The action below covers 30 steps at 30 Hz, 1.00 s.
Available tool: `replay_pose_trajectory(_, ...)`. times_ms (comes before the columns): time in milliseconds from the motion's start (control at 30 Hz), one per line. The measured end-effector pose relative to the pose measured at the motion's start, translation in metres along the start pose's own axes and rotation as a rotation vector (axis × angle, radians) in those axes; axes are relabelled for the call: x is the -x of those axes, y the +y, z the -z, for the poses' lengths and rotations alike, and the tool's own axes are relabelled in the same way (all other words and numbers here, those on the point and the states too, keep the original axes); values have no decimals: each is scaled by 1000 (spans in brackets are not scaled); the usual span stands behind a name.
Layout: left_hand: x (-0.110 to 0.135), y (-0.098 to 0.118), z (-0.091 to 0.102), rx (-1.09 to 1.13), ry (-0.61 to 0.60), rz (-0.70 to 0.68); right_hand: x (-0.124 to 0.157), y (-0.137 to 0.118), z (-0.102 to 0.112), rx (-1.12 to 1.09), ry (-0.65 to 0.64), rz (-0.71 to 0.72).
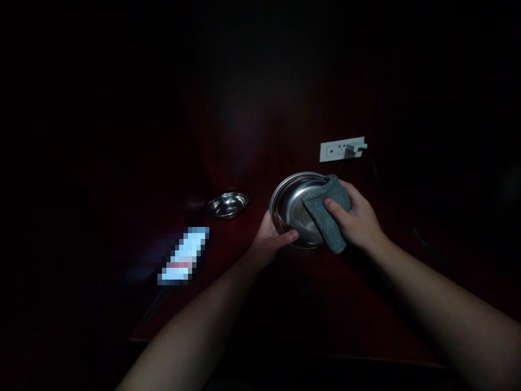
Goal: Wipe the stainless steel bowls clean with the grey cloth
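Note:
A shiny metal bowl [291,203] is tilted up above the table, its inside facing me. My left hand [272,238] is closed on its lower left rim, thumb over the edge and fingers hidden behind. A grey-green cloth [331,217] is folded over the bowl's right rim and hangs partly across the inside. My right hand [358,214] is closed on that cloth at the right rim, with the thumb on top; the other fingers are mostly out of sight behind it.
A smaller metal dish [228,205] rests on the dark red table [240,255] to the left. Nearer me lies a lit, blurred-out phone [185,256] with a cable. At the back, a white wall socket [334,150] holds a plug [355,147]. The surroundings are very dark.

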<state>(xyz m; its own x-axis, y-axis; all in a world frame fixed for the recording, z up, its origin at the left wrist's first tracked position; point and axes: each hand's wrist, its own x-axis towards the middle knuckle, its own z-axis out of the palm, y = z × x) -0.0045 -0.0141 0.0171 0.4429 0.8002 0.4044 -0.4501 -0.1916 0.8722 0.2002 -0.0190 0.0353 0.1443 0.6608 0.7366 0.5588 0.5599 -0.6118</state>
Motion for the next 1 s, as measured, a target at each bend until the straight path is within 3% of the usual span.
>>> replay_pose_trajectory(700,-2,2,4,-35,37,-44,1,-6,3,54,-50,67)
replay_pose_trajectory(1000,3,4,0,151,64,1,2,-1,-1,31,141,95)
